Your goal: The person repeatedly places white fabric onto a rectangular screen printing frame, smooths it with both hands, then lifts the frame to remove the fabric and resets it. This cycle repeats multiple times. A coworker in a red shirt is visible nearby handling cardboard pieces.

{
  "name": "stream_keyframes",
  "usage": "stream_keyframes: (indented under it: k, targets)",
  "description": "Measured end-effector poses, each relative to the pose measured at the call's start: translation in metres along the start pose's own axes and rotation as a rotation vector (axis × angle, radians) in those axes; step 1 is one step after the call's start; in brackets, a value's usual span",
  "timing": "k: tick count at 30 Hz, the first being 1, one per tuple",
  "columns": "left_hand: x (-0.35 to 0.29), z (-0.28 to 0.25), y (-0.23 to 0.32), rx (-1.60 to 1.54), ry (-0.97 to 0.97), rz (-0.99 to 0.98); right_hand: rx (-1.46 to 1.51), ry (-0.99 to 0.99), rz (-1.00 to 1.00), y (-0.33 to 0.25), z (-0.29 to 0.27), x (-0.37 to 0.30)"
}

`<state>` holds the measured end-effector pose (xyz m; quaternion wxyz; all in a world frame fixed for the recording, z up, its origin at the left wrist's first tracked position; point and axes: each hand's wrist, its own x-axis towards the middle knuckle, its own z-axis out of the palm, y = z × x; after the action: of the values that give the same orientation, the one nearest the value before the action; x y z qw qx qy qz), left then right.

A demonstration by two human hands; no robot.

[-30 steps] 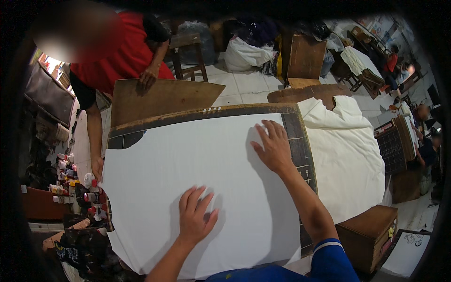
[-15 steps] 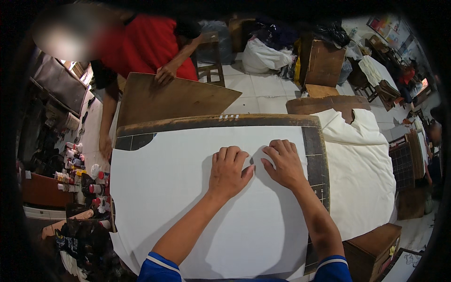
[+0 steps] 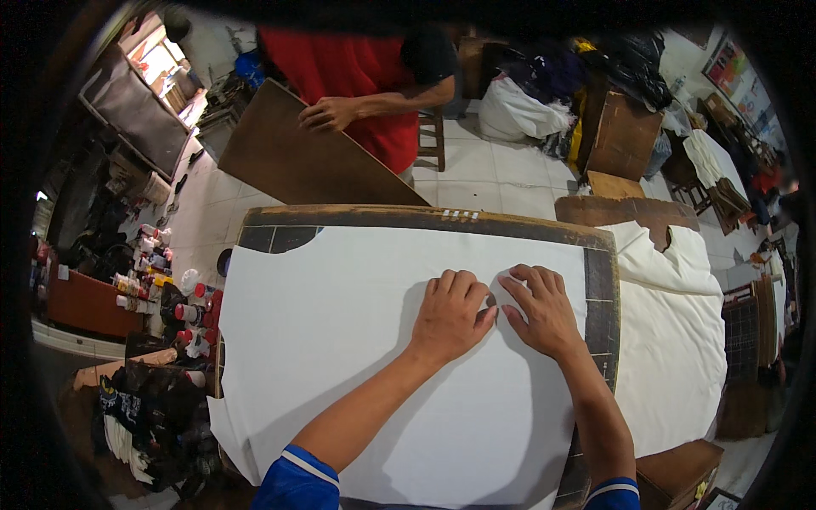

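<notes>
A white garment (image 3: 340, 331) lies spread flat over a dark board (image 3: 600, 280) with a worn wooden rim. My left hand (image 3: 450, 313) rests palm down on the cloth near its middle right, fingers slightly apart. Right beside it, my right hand (image 3: 541, 310) also presses flat on the cloth, the two thumbs almost touching. Neither hand holds anything. A small fold or crease of cloth shows between the two hands.
Across the board a person in a red shirt (image 3: 357, 68) holds a brown wooden panel (image 3: 306, 157) with one hand. More white cloth (image 3: 671, 323) lies piled to the right. Several paint bottles (image 3: 161, 289) crowd a shelf at the left. Wooden boxes (image 3: 625, 132) and bags stand beyond.
My left hand has moved from the near left of the cloth up to the right, next to my right hand. The person in red has shifted the brown panel.
</notes>
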<state>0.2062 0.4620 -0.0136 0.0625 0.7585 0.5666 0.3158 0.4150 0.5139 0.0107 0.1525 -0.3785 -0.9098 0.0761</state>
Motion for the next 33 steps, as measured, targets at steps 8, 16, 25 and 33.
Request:
stream_keyframes:
  k: [8, 16, 25, 33]
  targets:
    - [-0.001, -0.006, -0.012, 0.069, 0.134, -0.027, -0.022, -0.126, -0.202, -0.005, 0.017, 0.041]
    - [-0.007, -0.045, -0.056, 0.122, -0.067, -0.135, -0.02, -0.105, -0.242, -0.017, 0.029, 0.05]
    - [-0.011, -0.053, -0.071, 0.18, -0.252, -0.003, -0.03, -0.141, -0.159, -0.029, 0.032, 0.059]
    - [-0.031, -0.088, -0.109, 0.318, -0.316, -0.081, -0.035, -0.141, -0.152, -0.03, 0.031, 0.059]
